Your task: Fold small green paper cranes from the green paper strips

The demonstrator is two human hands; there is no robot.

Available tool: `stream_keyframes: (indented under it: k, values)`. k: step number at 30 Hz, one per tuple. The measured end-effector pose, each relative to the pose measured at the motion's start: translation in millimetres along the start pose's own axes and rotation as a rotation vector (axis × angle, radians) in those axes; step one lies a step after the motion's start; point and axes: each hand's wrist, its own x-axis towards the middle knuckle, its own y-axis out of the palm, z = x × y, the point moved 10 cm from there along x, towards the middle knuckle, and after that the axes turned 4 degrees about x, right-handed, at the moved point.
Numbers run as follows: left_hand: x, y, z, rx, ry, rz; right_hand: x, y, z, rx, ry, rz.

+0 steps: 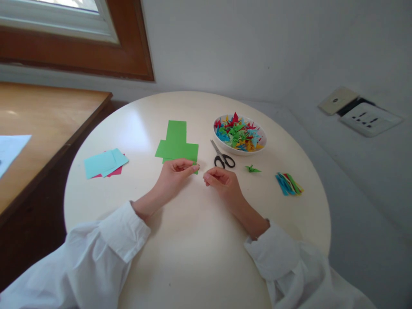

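Round white table (180, 274), pale wall (225, 51) behind. Left hand (177, 171) pinching small green piece (196, 172), green sheets (177, 139) just beyond. Right hand (223, 182) near scissors (222, 156), fingers curled, grip unclear. Bowl (240, 151) of paper cranes farther back.

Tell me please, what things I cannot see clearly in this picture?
All in the head view:
Left hand: what it pinches, if anything; too small.
Right hand: its curled fingers hide whether it holds anything.
Green sheets: near part behind the left hand.
Red sheets: mostly under light-blue sheets.
White paper: cut off by the left edge.
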Motion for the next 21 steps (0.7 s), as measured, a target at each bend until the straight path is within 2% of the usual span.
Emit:
stream_keyframes:
  k: [3, 11, 21]
  values:
    - [0.6, -0.2, 2.7, -0.016, -0.020, -0.011, -2.5, 7.5, 3.1, -0.018, -0.027, 0.047]
    - [-2.4, 10.8, -0.2, 0.094, 0.045, 0.099, 0.6, -1.8, 1.3, -0.085, -0.059, -0.040]
    - [-5.2, 10.9, -12.9, 0.164, 0.123, 0.096, 1.8, -5.6, 2.2, -0.054, -0.052, -0.065]
